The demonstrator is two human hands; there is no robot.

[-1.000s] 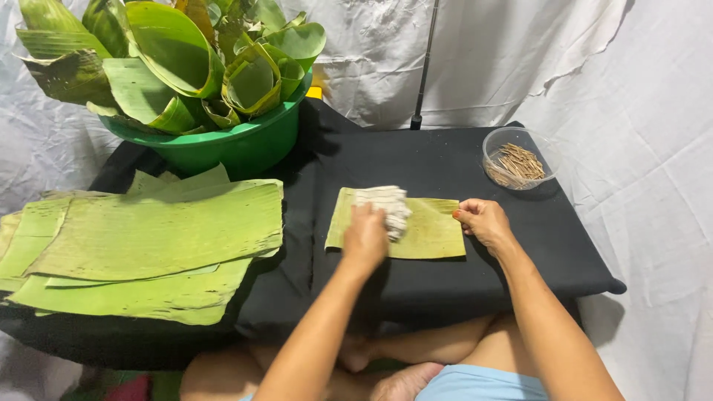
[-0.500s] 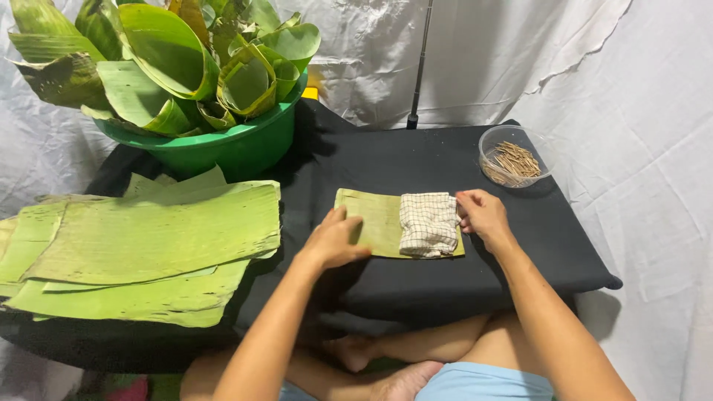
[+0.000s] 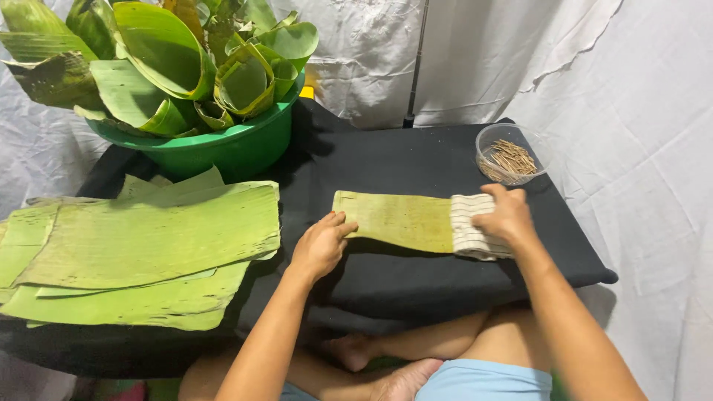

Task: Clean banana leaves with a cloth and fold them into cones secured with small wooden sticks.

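Your left hand [image 3: 321, 245] lies flat, fingers open, pinning the leaf [image 3: 394, 219] strip's left end to the black surface [image 3: 416, 160]. Your right hand [image 3: 506, 217] presses the striped cloth [image 3: 466, 226] on its right end, fingers curled loosely over it. The clear bowl [image 3: 512, 154] holds thin sticks [image 3: 509, 157]; the green tub [image 3: 223, 148] holds curled leaves.

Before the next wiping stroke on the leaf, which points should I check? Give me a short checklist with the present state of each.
1. Left hand holds down the near left end of the leaf strip: ok.
2. Right hand presses on the striped cloth: ok.
3. Cloth lies at the right end of the strip: ok.
4. Strip lies flat on the black table: ok.
5. Clear bowl of sticks stands apart from the cloth, but close: ok.
6. Strip's surface is clean: cannot tell.
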